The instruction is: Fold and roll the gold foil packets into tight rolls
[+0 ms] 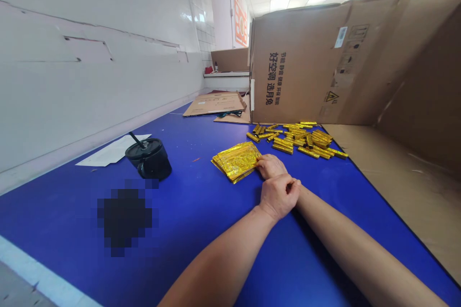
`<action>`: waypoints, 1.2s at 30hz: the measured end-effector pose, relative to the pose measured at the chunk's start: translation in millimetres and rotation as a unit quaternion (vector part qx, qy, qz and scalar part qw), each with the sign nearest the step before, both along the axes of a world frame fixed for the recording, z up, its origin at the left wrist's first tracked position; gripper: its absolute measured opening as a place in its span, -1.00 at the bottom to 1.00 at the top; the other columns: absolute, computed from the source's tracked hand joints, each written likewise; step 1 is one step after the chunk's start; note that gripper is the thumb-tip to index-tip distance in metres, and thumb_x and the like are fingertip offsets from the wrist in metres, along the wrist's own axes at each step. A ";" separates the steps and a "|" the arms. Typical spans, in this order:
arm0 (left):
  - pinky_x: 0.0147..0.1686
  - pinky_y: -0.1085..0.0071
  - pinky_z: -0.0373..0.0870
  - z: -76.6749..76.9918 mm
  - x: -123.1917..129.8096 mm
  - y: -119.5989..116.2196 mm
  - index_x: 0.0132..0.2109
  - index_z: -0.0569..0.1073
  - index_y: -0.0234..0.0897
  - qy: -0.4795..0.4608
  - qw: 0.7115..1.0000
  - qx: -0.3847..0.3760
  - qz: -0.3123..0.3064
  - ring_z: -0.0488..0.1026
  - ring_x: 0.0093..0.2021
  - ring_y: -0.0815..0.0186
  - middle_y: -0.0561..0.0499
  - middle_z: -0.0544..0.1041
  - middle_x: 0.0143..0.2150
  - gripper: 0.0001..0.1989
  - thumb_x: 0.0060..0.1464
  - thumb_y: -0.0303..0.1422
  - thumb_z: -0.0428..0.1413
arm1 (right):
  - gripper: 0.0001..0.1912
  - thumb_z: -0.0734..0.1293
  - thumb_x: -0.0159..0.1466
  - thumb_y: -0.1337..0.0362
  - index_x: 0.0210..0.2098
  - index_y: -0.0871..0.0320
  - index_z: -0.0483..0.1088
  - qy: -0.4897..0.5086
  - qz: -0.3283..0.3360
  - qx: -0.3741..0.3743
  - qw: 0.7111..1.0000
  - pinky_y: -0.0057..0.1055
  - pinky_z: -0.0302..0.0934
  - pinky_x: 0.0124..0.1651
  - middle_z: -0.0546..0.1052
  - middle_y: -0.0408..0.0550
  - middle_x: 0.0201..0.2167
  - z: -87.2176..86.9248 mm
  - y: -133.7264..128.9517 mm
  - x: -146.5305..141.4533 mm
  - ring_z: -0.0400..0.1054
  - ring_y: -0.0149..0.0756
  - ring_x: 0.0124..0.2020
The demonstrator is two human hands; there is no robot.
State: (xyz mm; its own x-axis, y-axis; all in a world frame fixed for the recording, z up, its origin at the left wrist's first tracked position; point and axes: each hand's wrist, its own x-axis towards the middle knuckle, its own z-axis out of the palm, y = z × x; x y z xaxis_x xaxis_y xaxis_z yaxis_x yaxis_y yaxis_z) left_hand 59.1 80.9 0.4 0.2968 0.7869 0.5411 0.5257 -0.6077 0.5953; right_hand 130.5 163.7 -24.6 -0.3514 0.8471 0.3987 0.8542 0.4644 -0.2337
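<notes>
While the right hand touches the right edge of a stack of gold foil sheets on a blue tabletop, whether pinching it I cannot tell, the left hand curls into a loose fist at the other's wrist; gold foil tubes lie beyond and right of the stack; a lidded black mug stands left of it.

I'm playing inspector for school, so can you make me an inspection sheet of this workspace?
Surface: blue table, things on top
Job's things: gold sheets, stacked loosely; gold rolls, heaped beyond them
Clutter: black cup with a lid; white paper; pixelated dark patch, can't identify
Hands: right hand at the sheets' edge; left hand curled near the right wrist
Cables: nothing seen for certain
Surroundings: big cardboard box; white wall
</notes>
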 end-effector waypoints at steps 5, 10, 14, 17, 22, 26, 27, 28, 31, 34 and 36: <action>-0.36 0.51 0.27 0.7 0.0 -2.8 -0.43 0.41 -0.27 0.024 1.000 0.001 -0.016 0.34 -0.46 0.39 0.03 0.45 -0.49 -0.79 0.02 -0.34 -0.08 | -0.74 0.15 0.18 0.25 -0.17 0.00 0.38 0.033 -0.014 0.046 0.998 -0.31 -0.04 0.07 0.36 -0.16 -0.03 8.1 -13.8 8.0 0.11 -0.25 0.05; -0.40 0.53 0.26 2.7 2.5 -12.4 -0.40 0.40 -0.28 0.071 0.992 0.077 -0.076 0.36 -0.45 0.41 0.02 0.45 -0.45 -0.76 0.05 -0.30 -0.11 | -0.68 0.03 0.24 0.28 -0.16 0.15 0.34 0.079 -0.092 0.082 0.989 -0.30 -0.04 0.04 0.34 0.01 -0.02 36.6 -29.1 36.4 0.13 -0.22 0.03; -0.45 0.51 0.25 8.0 7.9 -26.3 -0.42 0.39 -0.30 0.118 0.976 0.153 -0.100 0.36 -0.46 0.39 -0.01 0.43 -0.47 -0.72 0.05 -0.29 -0.15 | -0.72 0.06 0.20 0.28 -0.23 0.16 0.34 0.092 -0.144 0.054 0.984 -0.30 0.09 -0.19 0.46 0.04 -0.31 63.7 -55.4 66.4 0.30 -0.15 -0.23; -0.47 0.48 0.25 13.3 18.2 -48.0 -0.46 0.40 -0.31 0.128 0.953 0.224 -0.161 0.36 -0.48 0.37 -0.01 0.41 -0.51 -0.70 0.05 -0.29 -0.15 | -0.80 0.13 0.13 0.26 -0.43 0.14 0.37 0.085 -0.112 -0.013 0.990 -0.43 0.12 -0.36 0.45 -0.09 -0.51 86.7 -85.0 85.6 0.30 -0.27 -0.41; -0.43 0.46 0.29 23.3 35.1 -98.8 -0.46 0.41 -0.29 0.064 0.910 0.299 -0.280 0.35 -0.50 0.39 0.01 0.38 -0.54 -0.71 0.00 -0.25 -0.11 | -0.71 0.24 0.03 0.05 -0.50 0.17 0.33 0.248 0.003 -0.272 0.930 -0.53 0.06 -0.59 0.36 -0.18 -0.63 109.7 -132.1 113.0 0.19 -0.44 -0.63; -0.39 0.47 0.29 32.4 37.8 -130.4 -0.44 0.41 -0.26 0.034 0.885 0.317 -0.340 0.36 -0.45 0.40 0.03 0.42 -0.49 -0.74 -0.03 -0.20 -0.05 | -0.65 0.29 -0.05 0.01 -0.44 0.17 0.31 0.386 -0.001 -0.348 0.854 -0.46 0.18 -0.46 0.41 -0.14 -0.55 93.2 -145.1 126.0 0.29 -0.39 -0.56; -0.37 0.47 0.30 34.5 37.4 -134.4 -0.43 0.41 -0.26 0.043 0.883 0.311 -0.349 0.36 -0.42 0.39 0.03 0.43 -0.47 -0.74 -0.02 -0.19 -0.05 | -0.63 0.27 -0.04 -0.02 -0.45 0.17 0.32 0.357 -0.006 -0.352 0.865 -0.46 0.18 -0.46 0.41 -0.14 -0.56 85.6 -144.5 126.7 0.29 -0.40 -0.56; -0.36 0.46 0.30 36.3 36.8 -136.4 -0.41 0.41 -0.27 0.059 0.885 0.299 -0.352 0.37 -0.40 0.38 0.01 0.43 -0.45 -0.73 -0.02 -0.19 -0.06 | -0.63 0.26 -0.03 -0.03 -0.46 0.19 0.33 0.339 -0.009 -0.357 0.871 -0.47 0.17 -0.48 0.40 -0.14 -0.58 77.7 -142.8 126.4 0.27 -0.41 -0.58; -0.26 0.38 0.29 39.4 33.5 -130.9 -0.29 0.41 -0.32 0.130 0.915 0.231 -0.304 0.37 -0.29 0.29 -0.07 0.43 -0.33 -0.70 0.00 -0.19 -0.06 | -0.64 0.29 -0.05 0.01 -0.51 0.22 0.38 0.289 -0.016 -0.357 0.888 -0.51 0.11 -0.57 0.38 -0.18 -0.66 55.5 -134.6 121.4 0.20 -0.45 -0.66; -0.05 0.17 0.15 37.7 25.9 -112.6 -0.03 0.29 -0.39 0.225 0.939 0.126 -0.227 0.23 -0.03 0.09 -0.21 0.33 -0.07 -0.45 -0.06 -0.04 -0.03 | -0.67 0.25 -0.01 0.04 -0.54 0.21 0.39 0.244 -0.039 -0.308 0.919 -0.51 0.08 -0.59 0.35 -0.22 -0.71 38.8 -126.3 115.8 0.18 -0.45 -0.67; 0.00 0.04 0.01 33.5 17.0 -97.2 0.07 0.18 -0.40 0.285 0.929 0.053 -0.232 0.06 0.10 -0.02 -0.25 0.24 0.04 -0.26 -0.14 0.08 -0.04 | -0.72 0.22 0.04 0.10 -0.50 0.18 0.42 0.214 -0.062 -0.253 0.942 -0.49 0.11 -0.53 0.39 -0.20 -0.66 30.8 -122.0 114.0 0.23 -0.41 -0.61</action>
State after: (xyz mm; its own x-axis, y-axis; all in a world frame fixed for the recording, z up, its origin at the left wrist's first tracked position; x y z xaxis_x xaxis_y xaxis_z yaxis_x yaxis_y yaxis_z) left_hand 76.0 -16.4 33.9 0.8524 0.4546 0.2584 0.4046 -0.8864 0.2249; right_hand 244.5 41.7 6.2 -0.1354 0.9907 0.0161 0.6724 0.1038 -0.7329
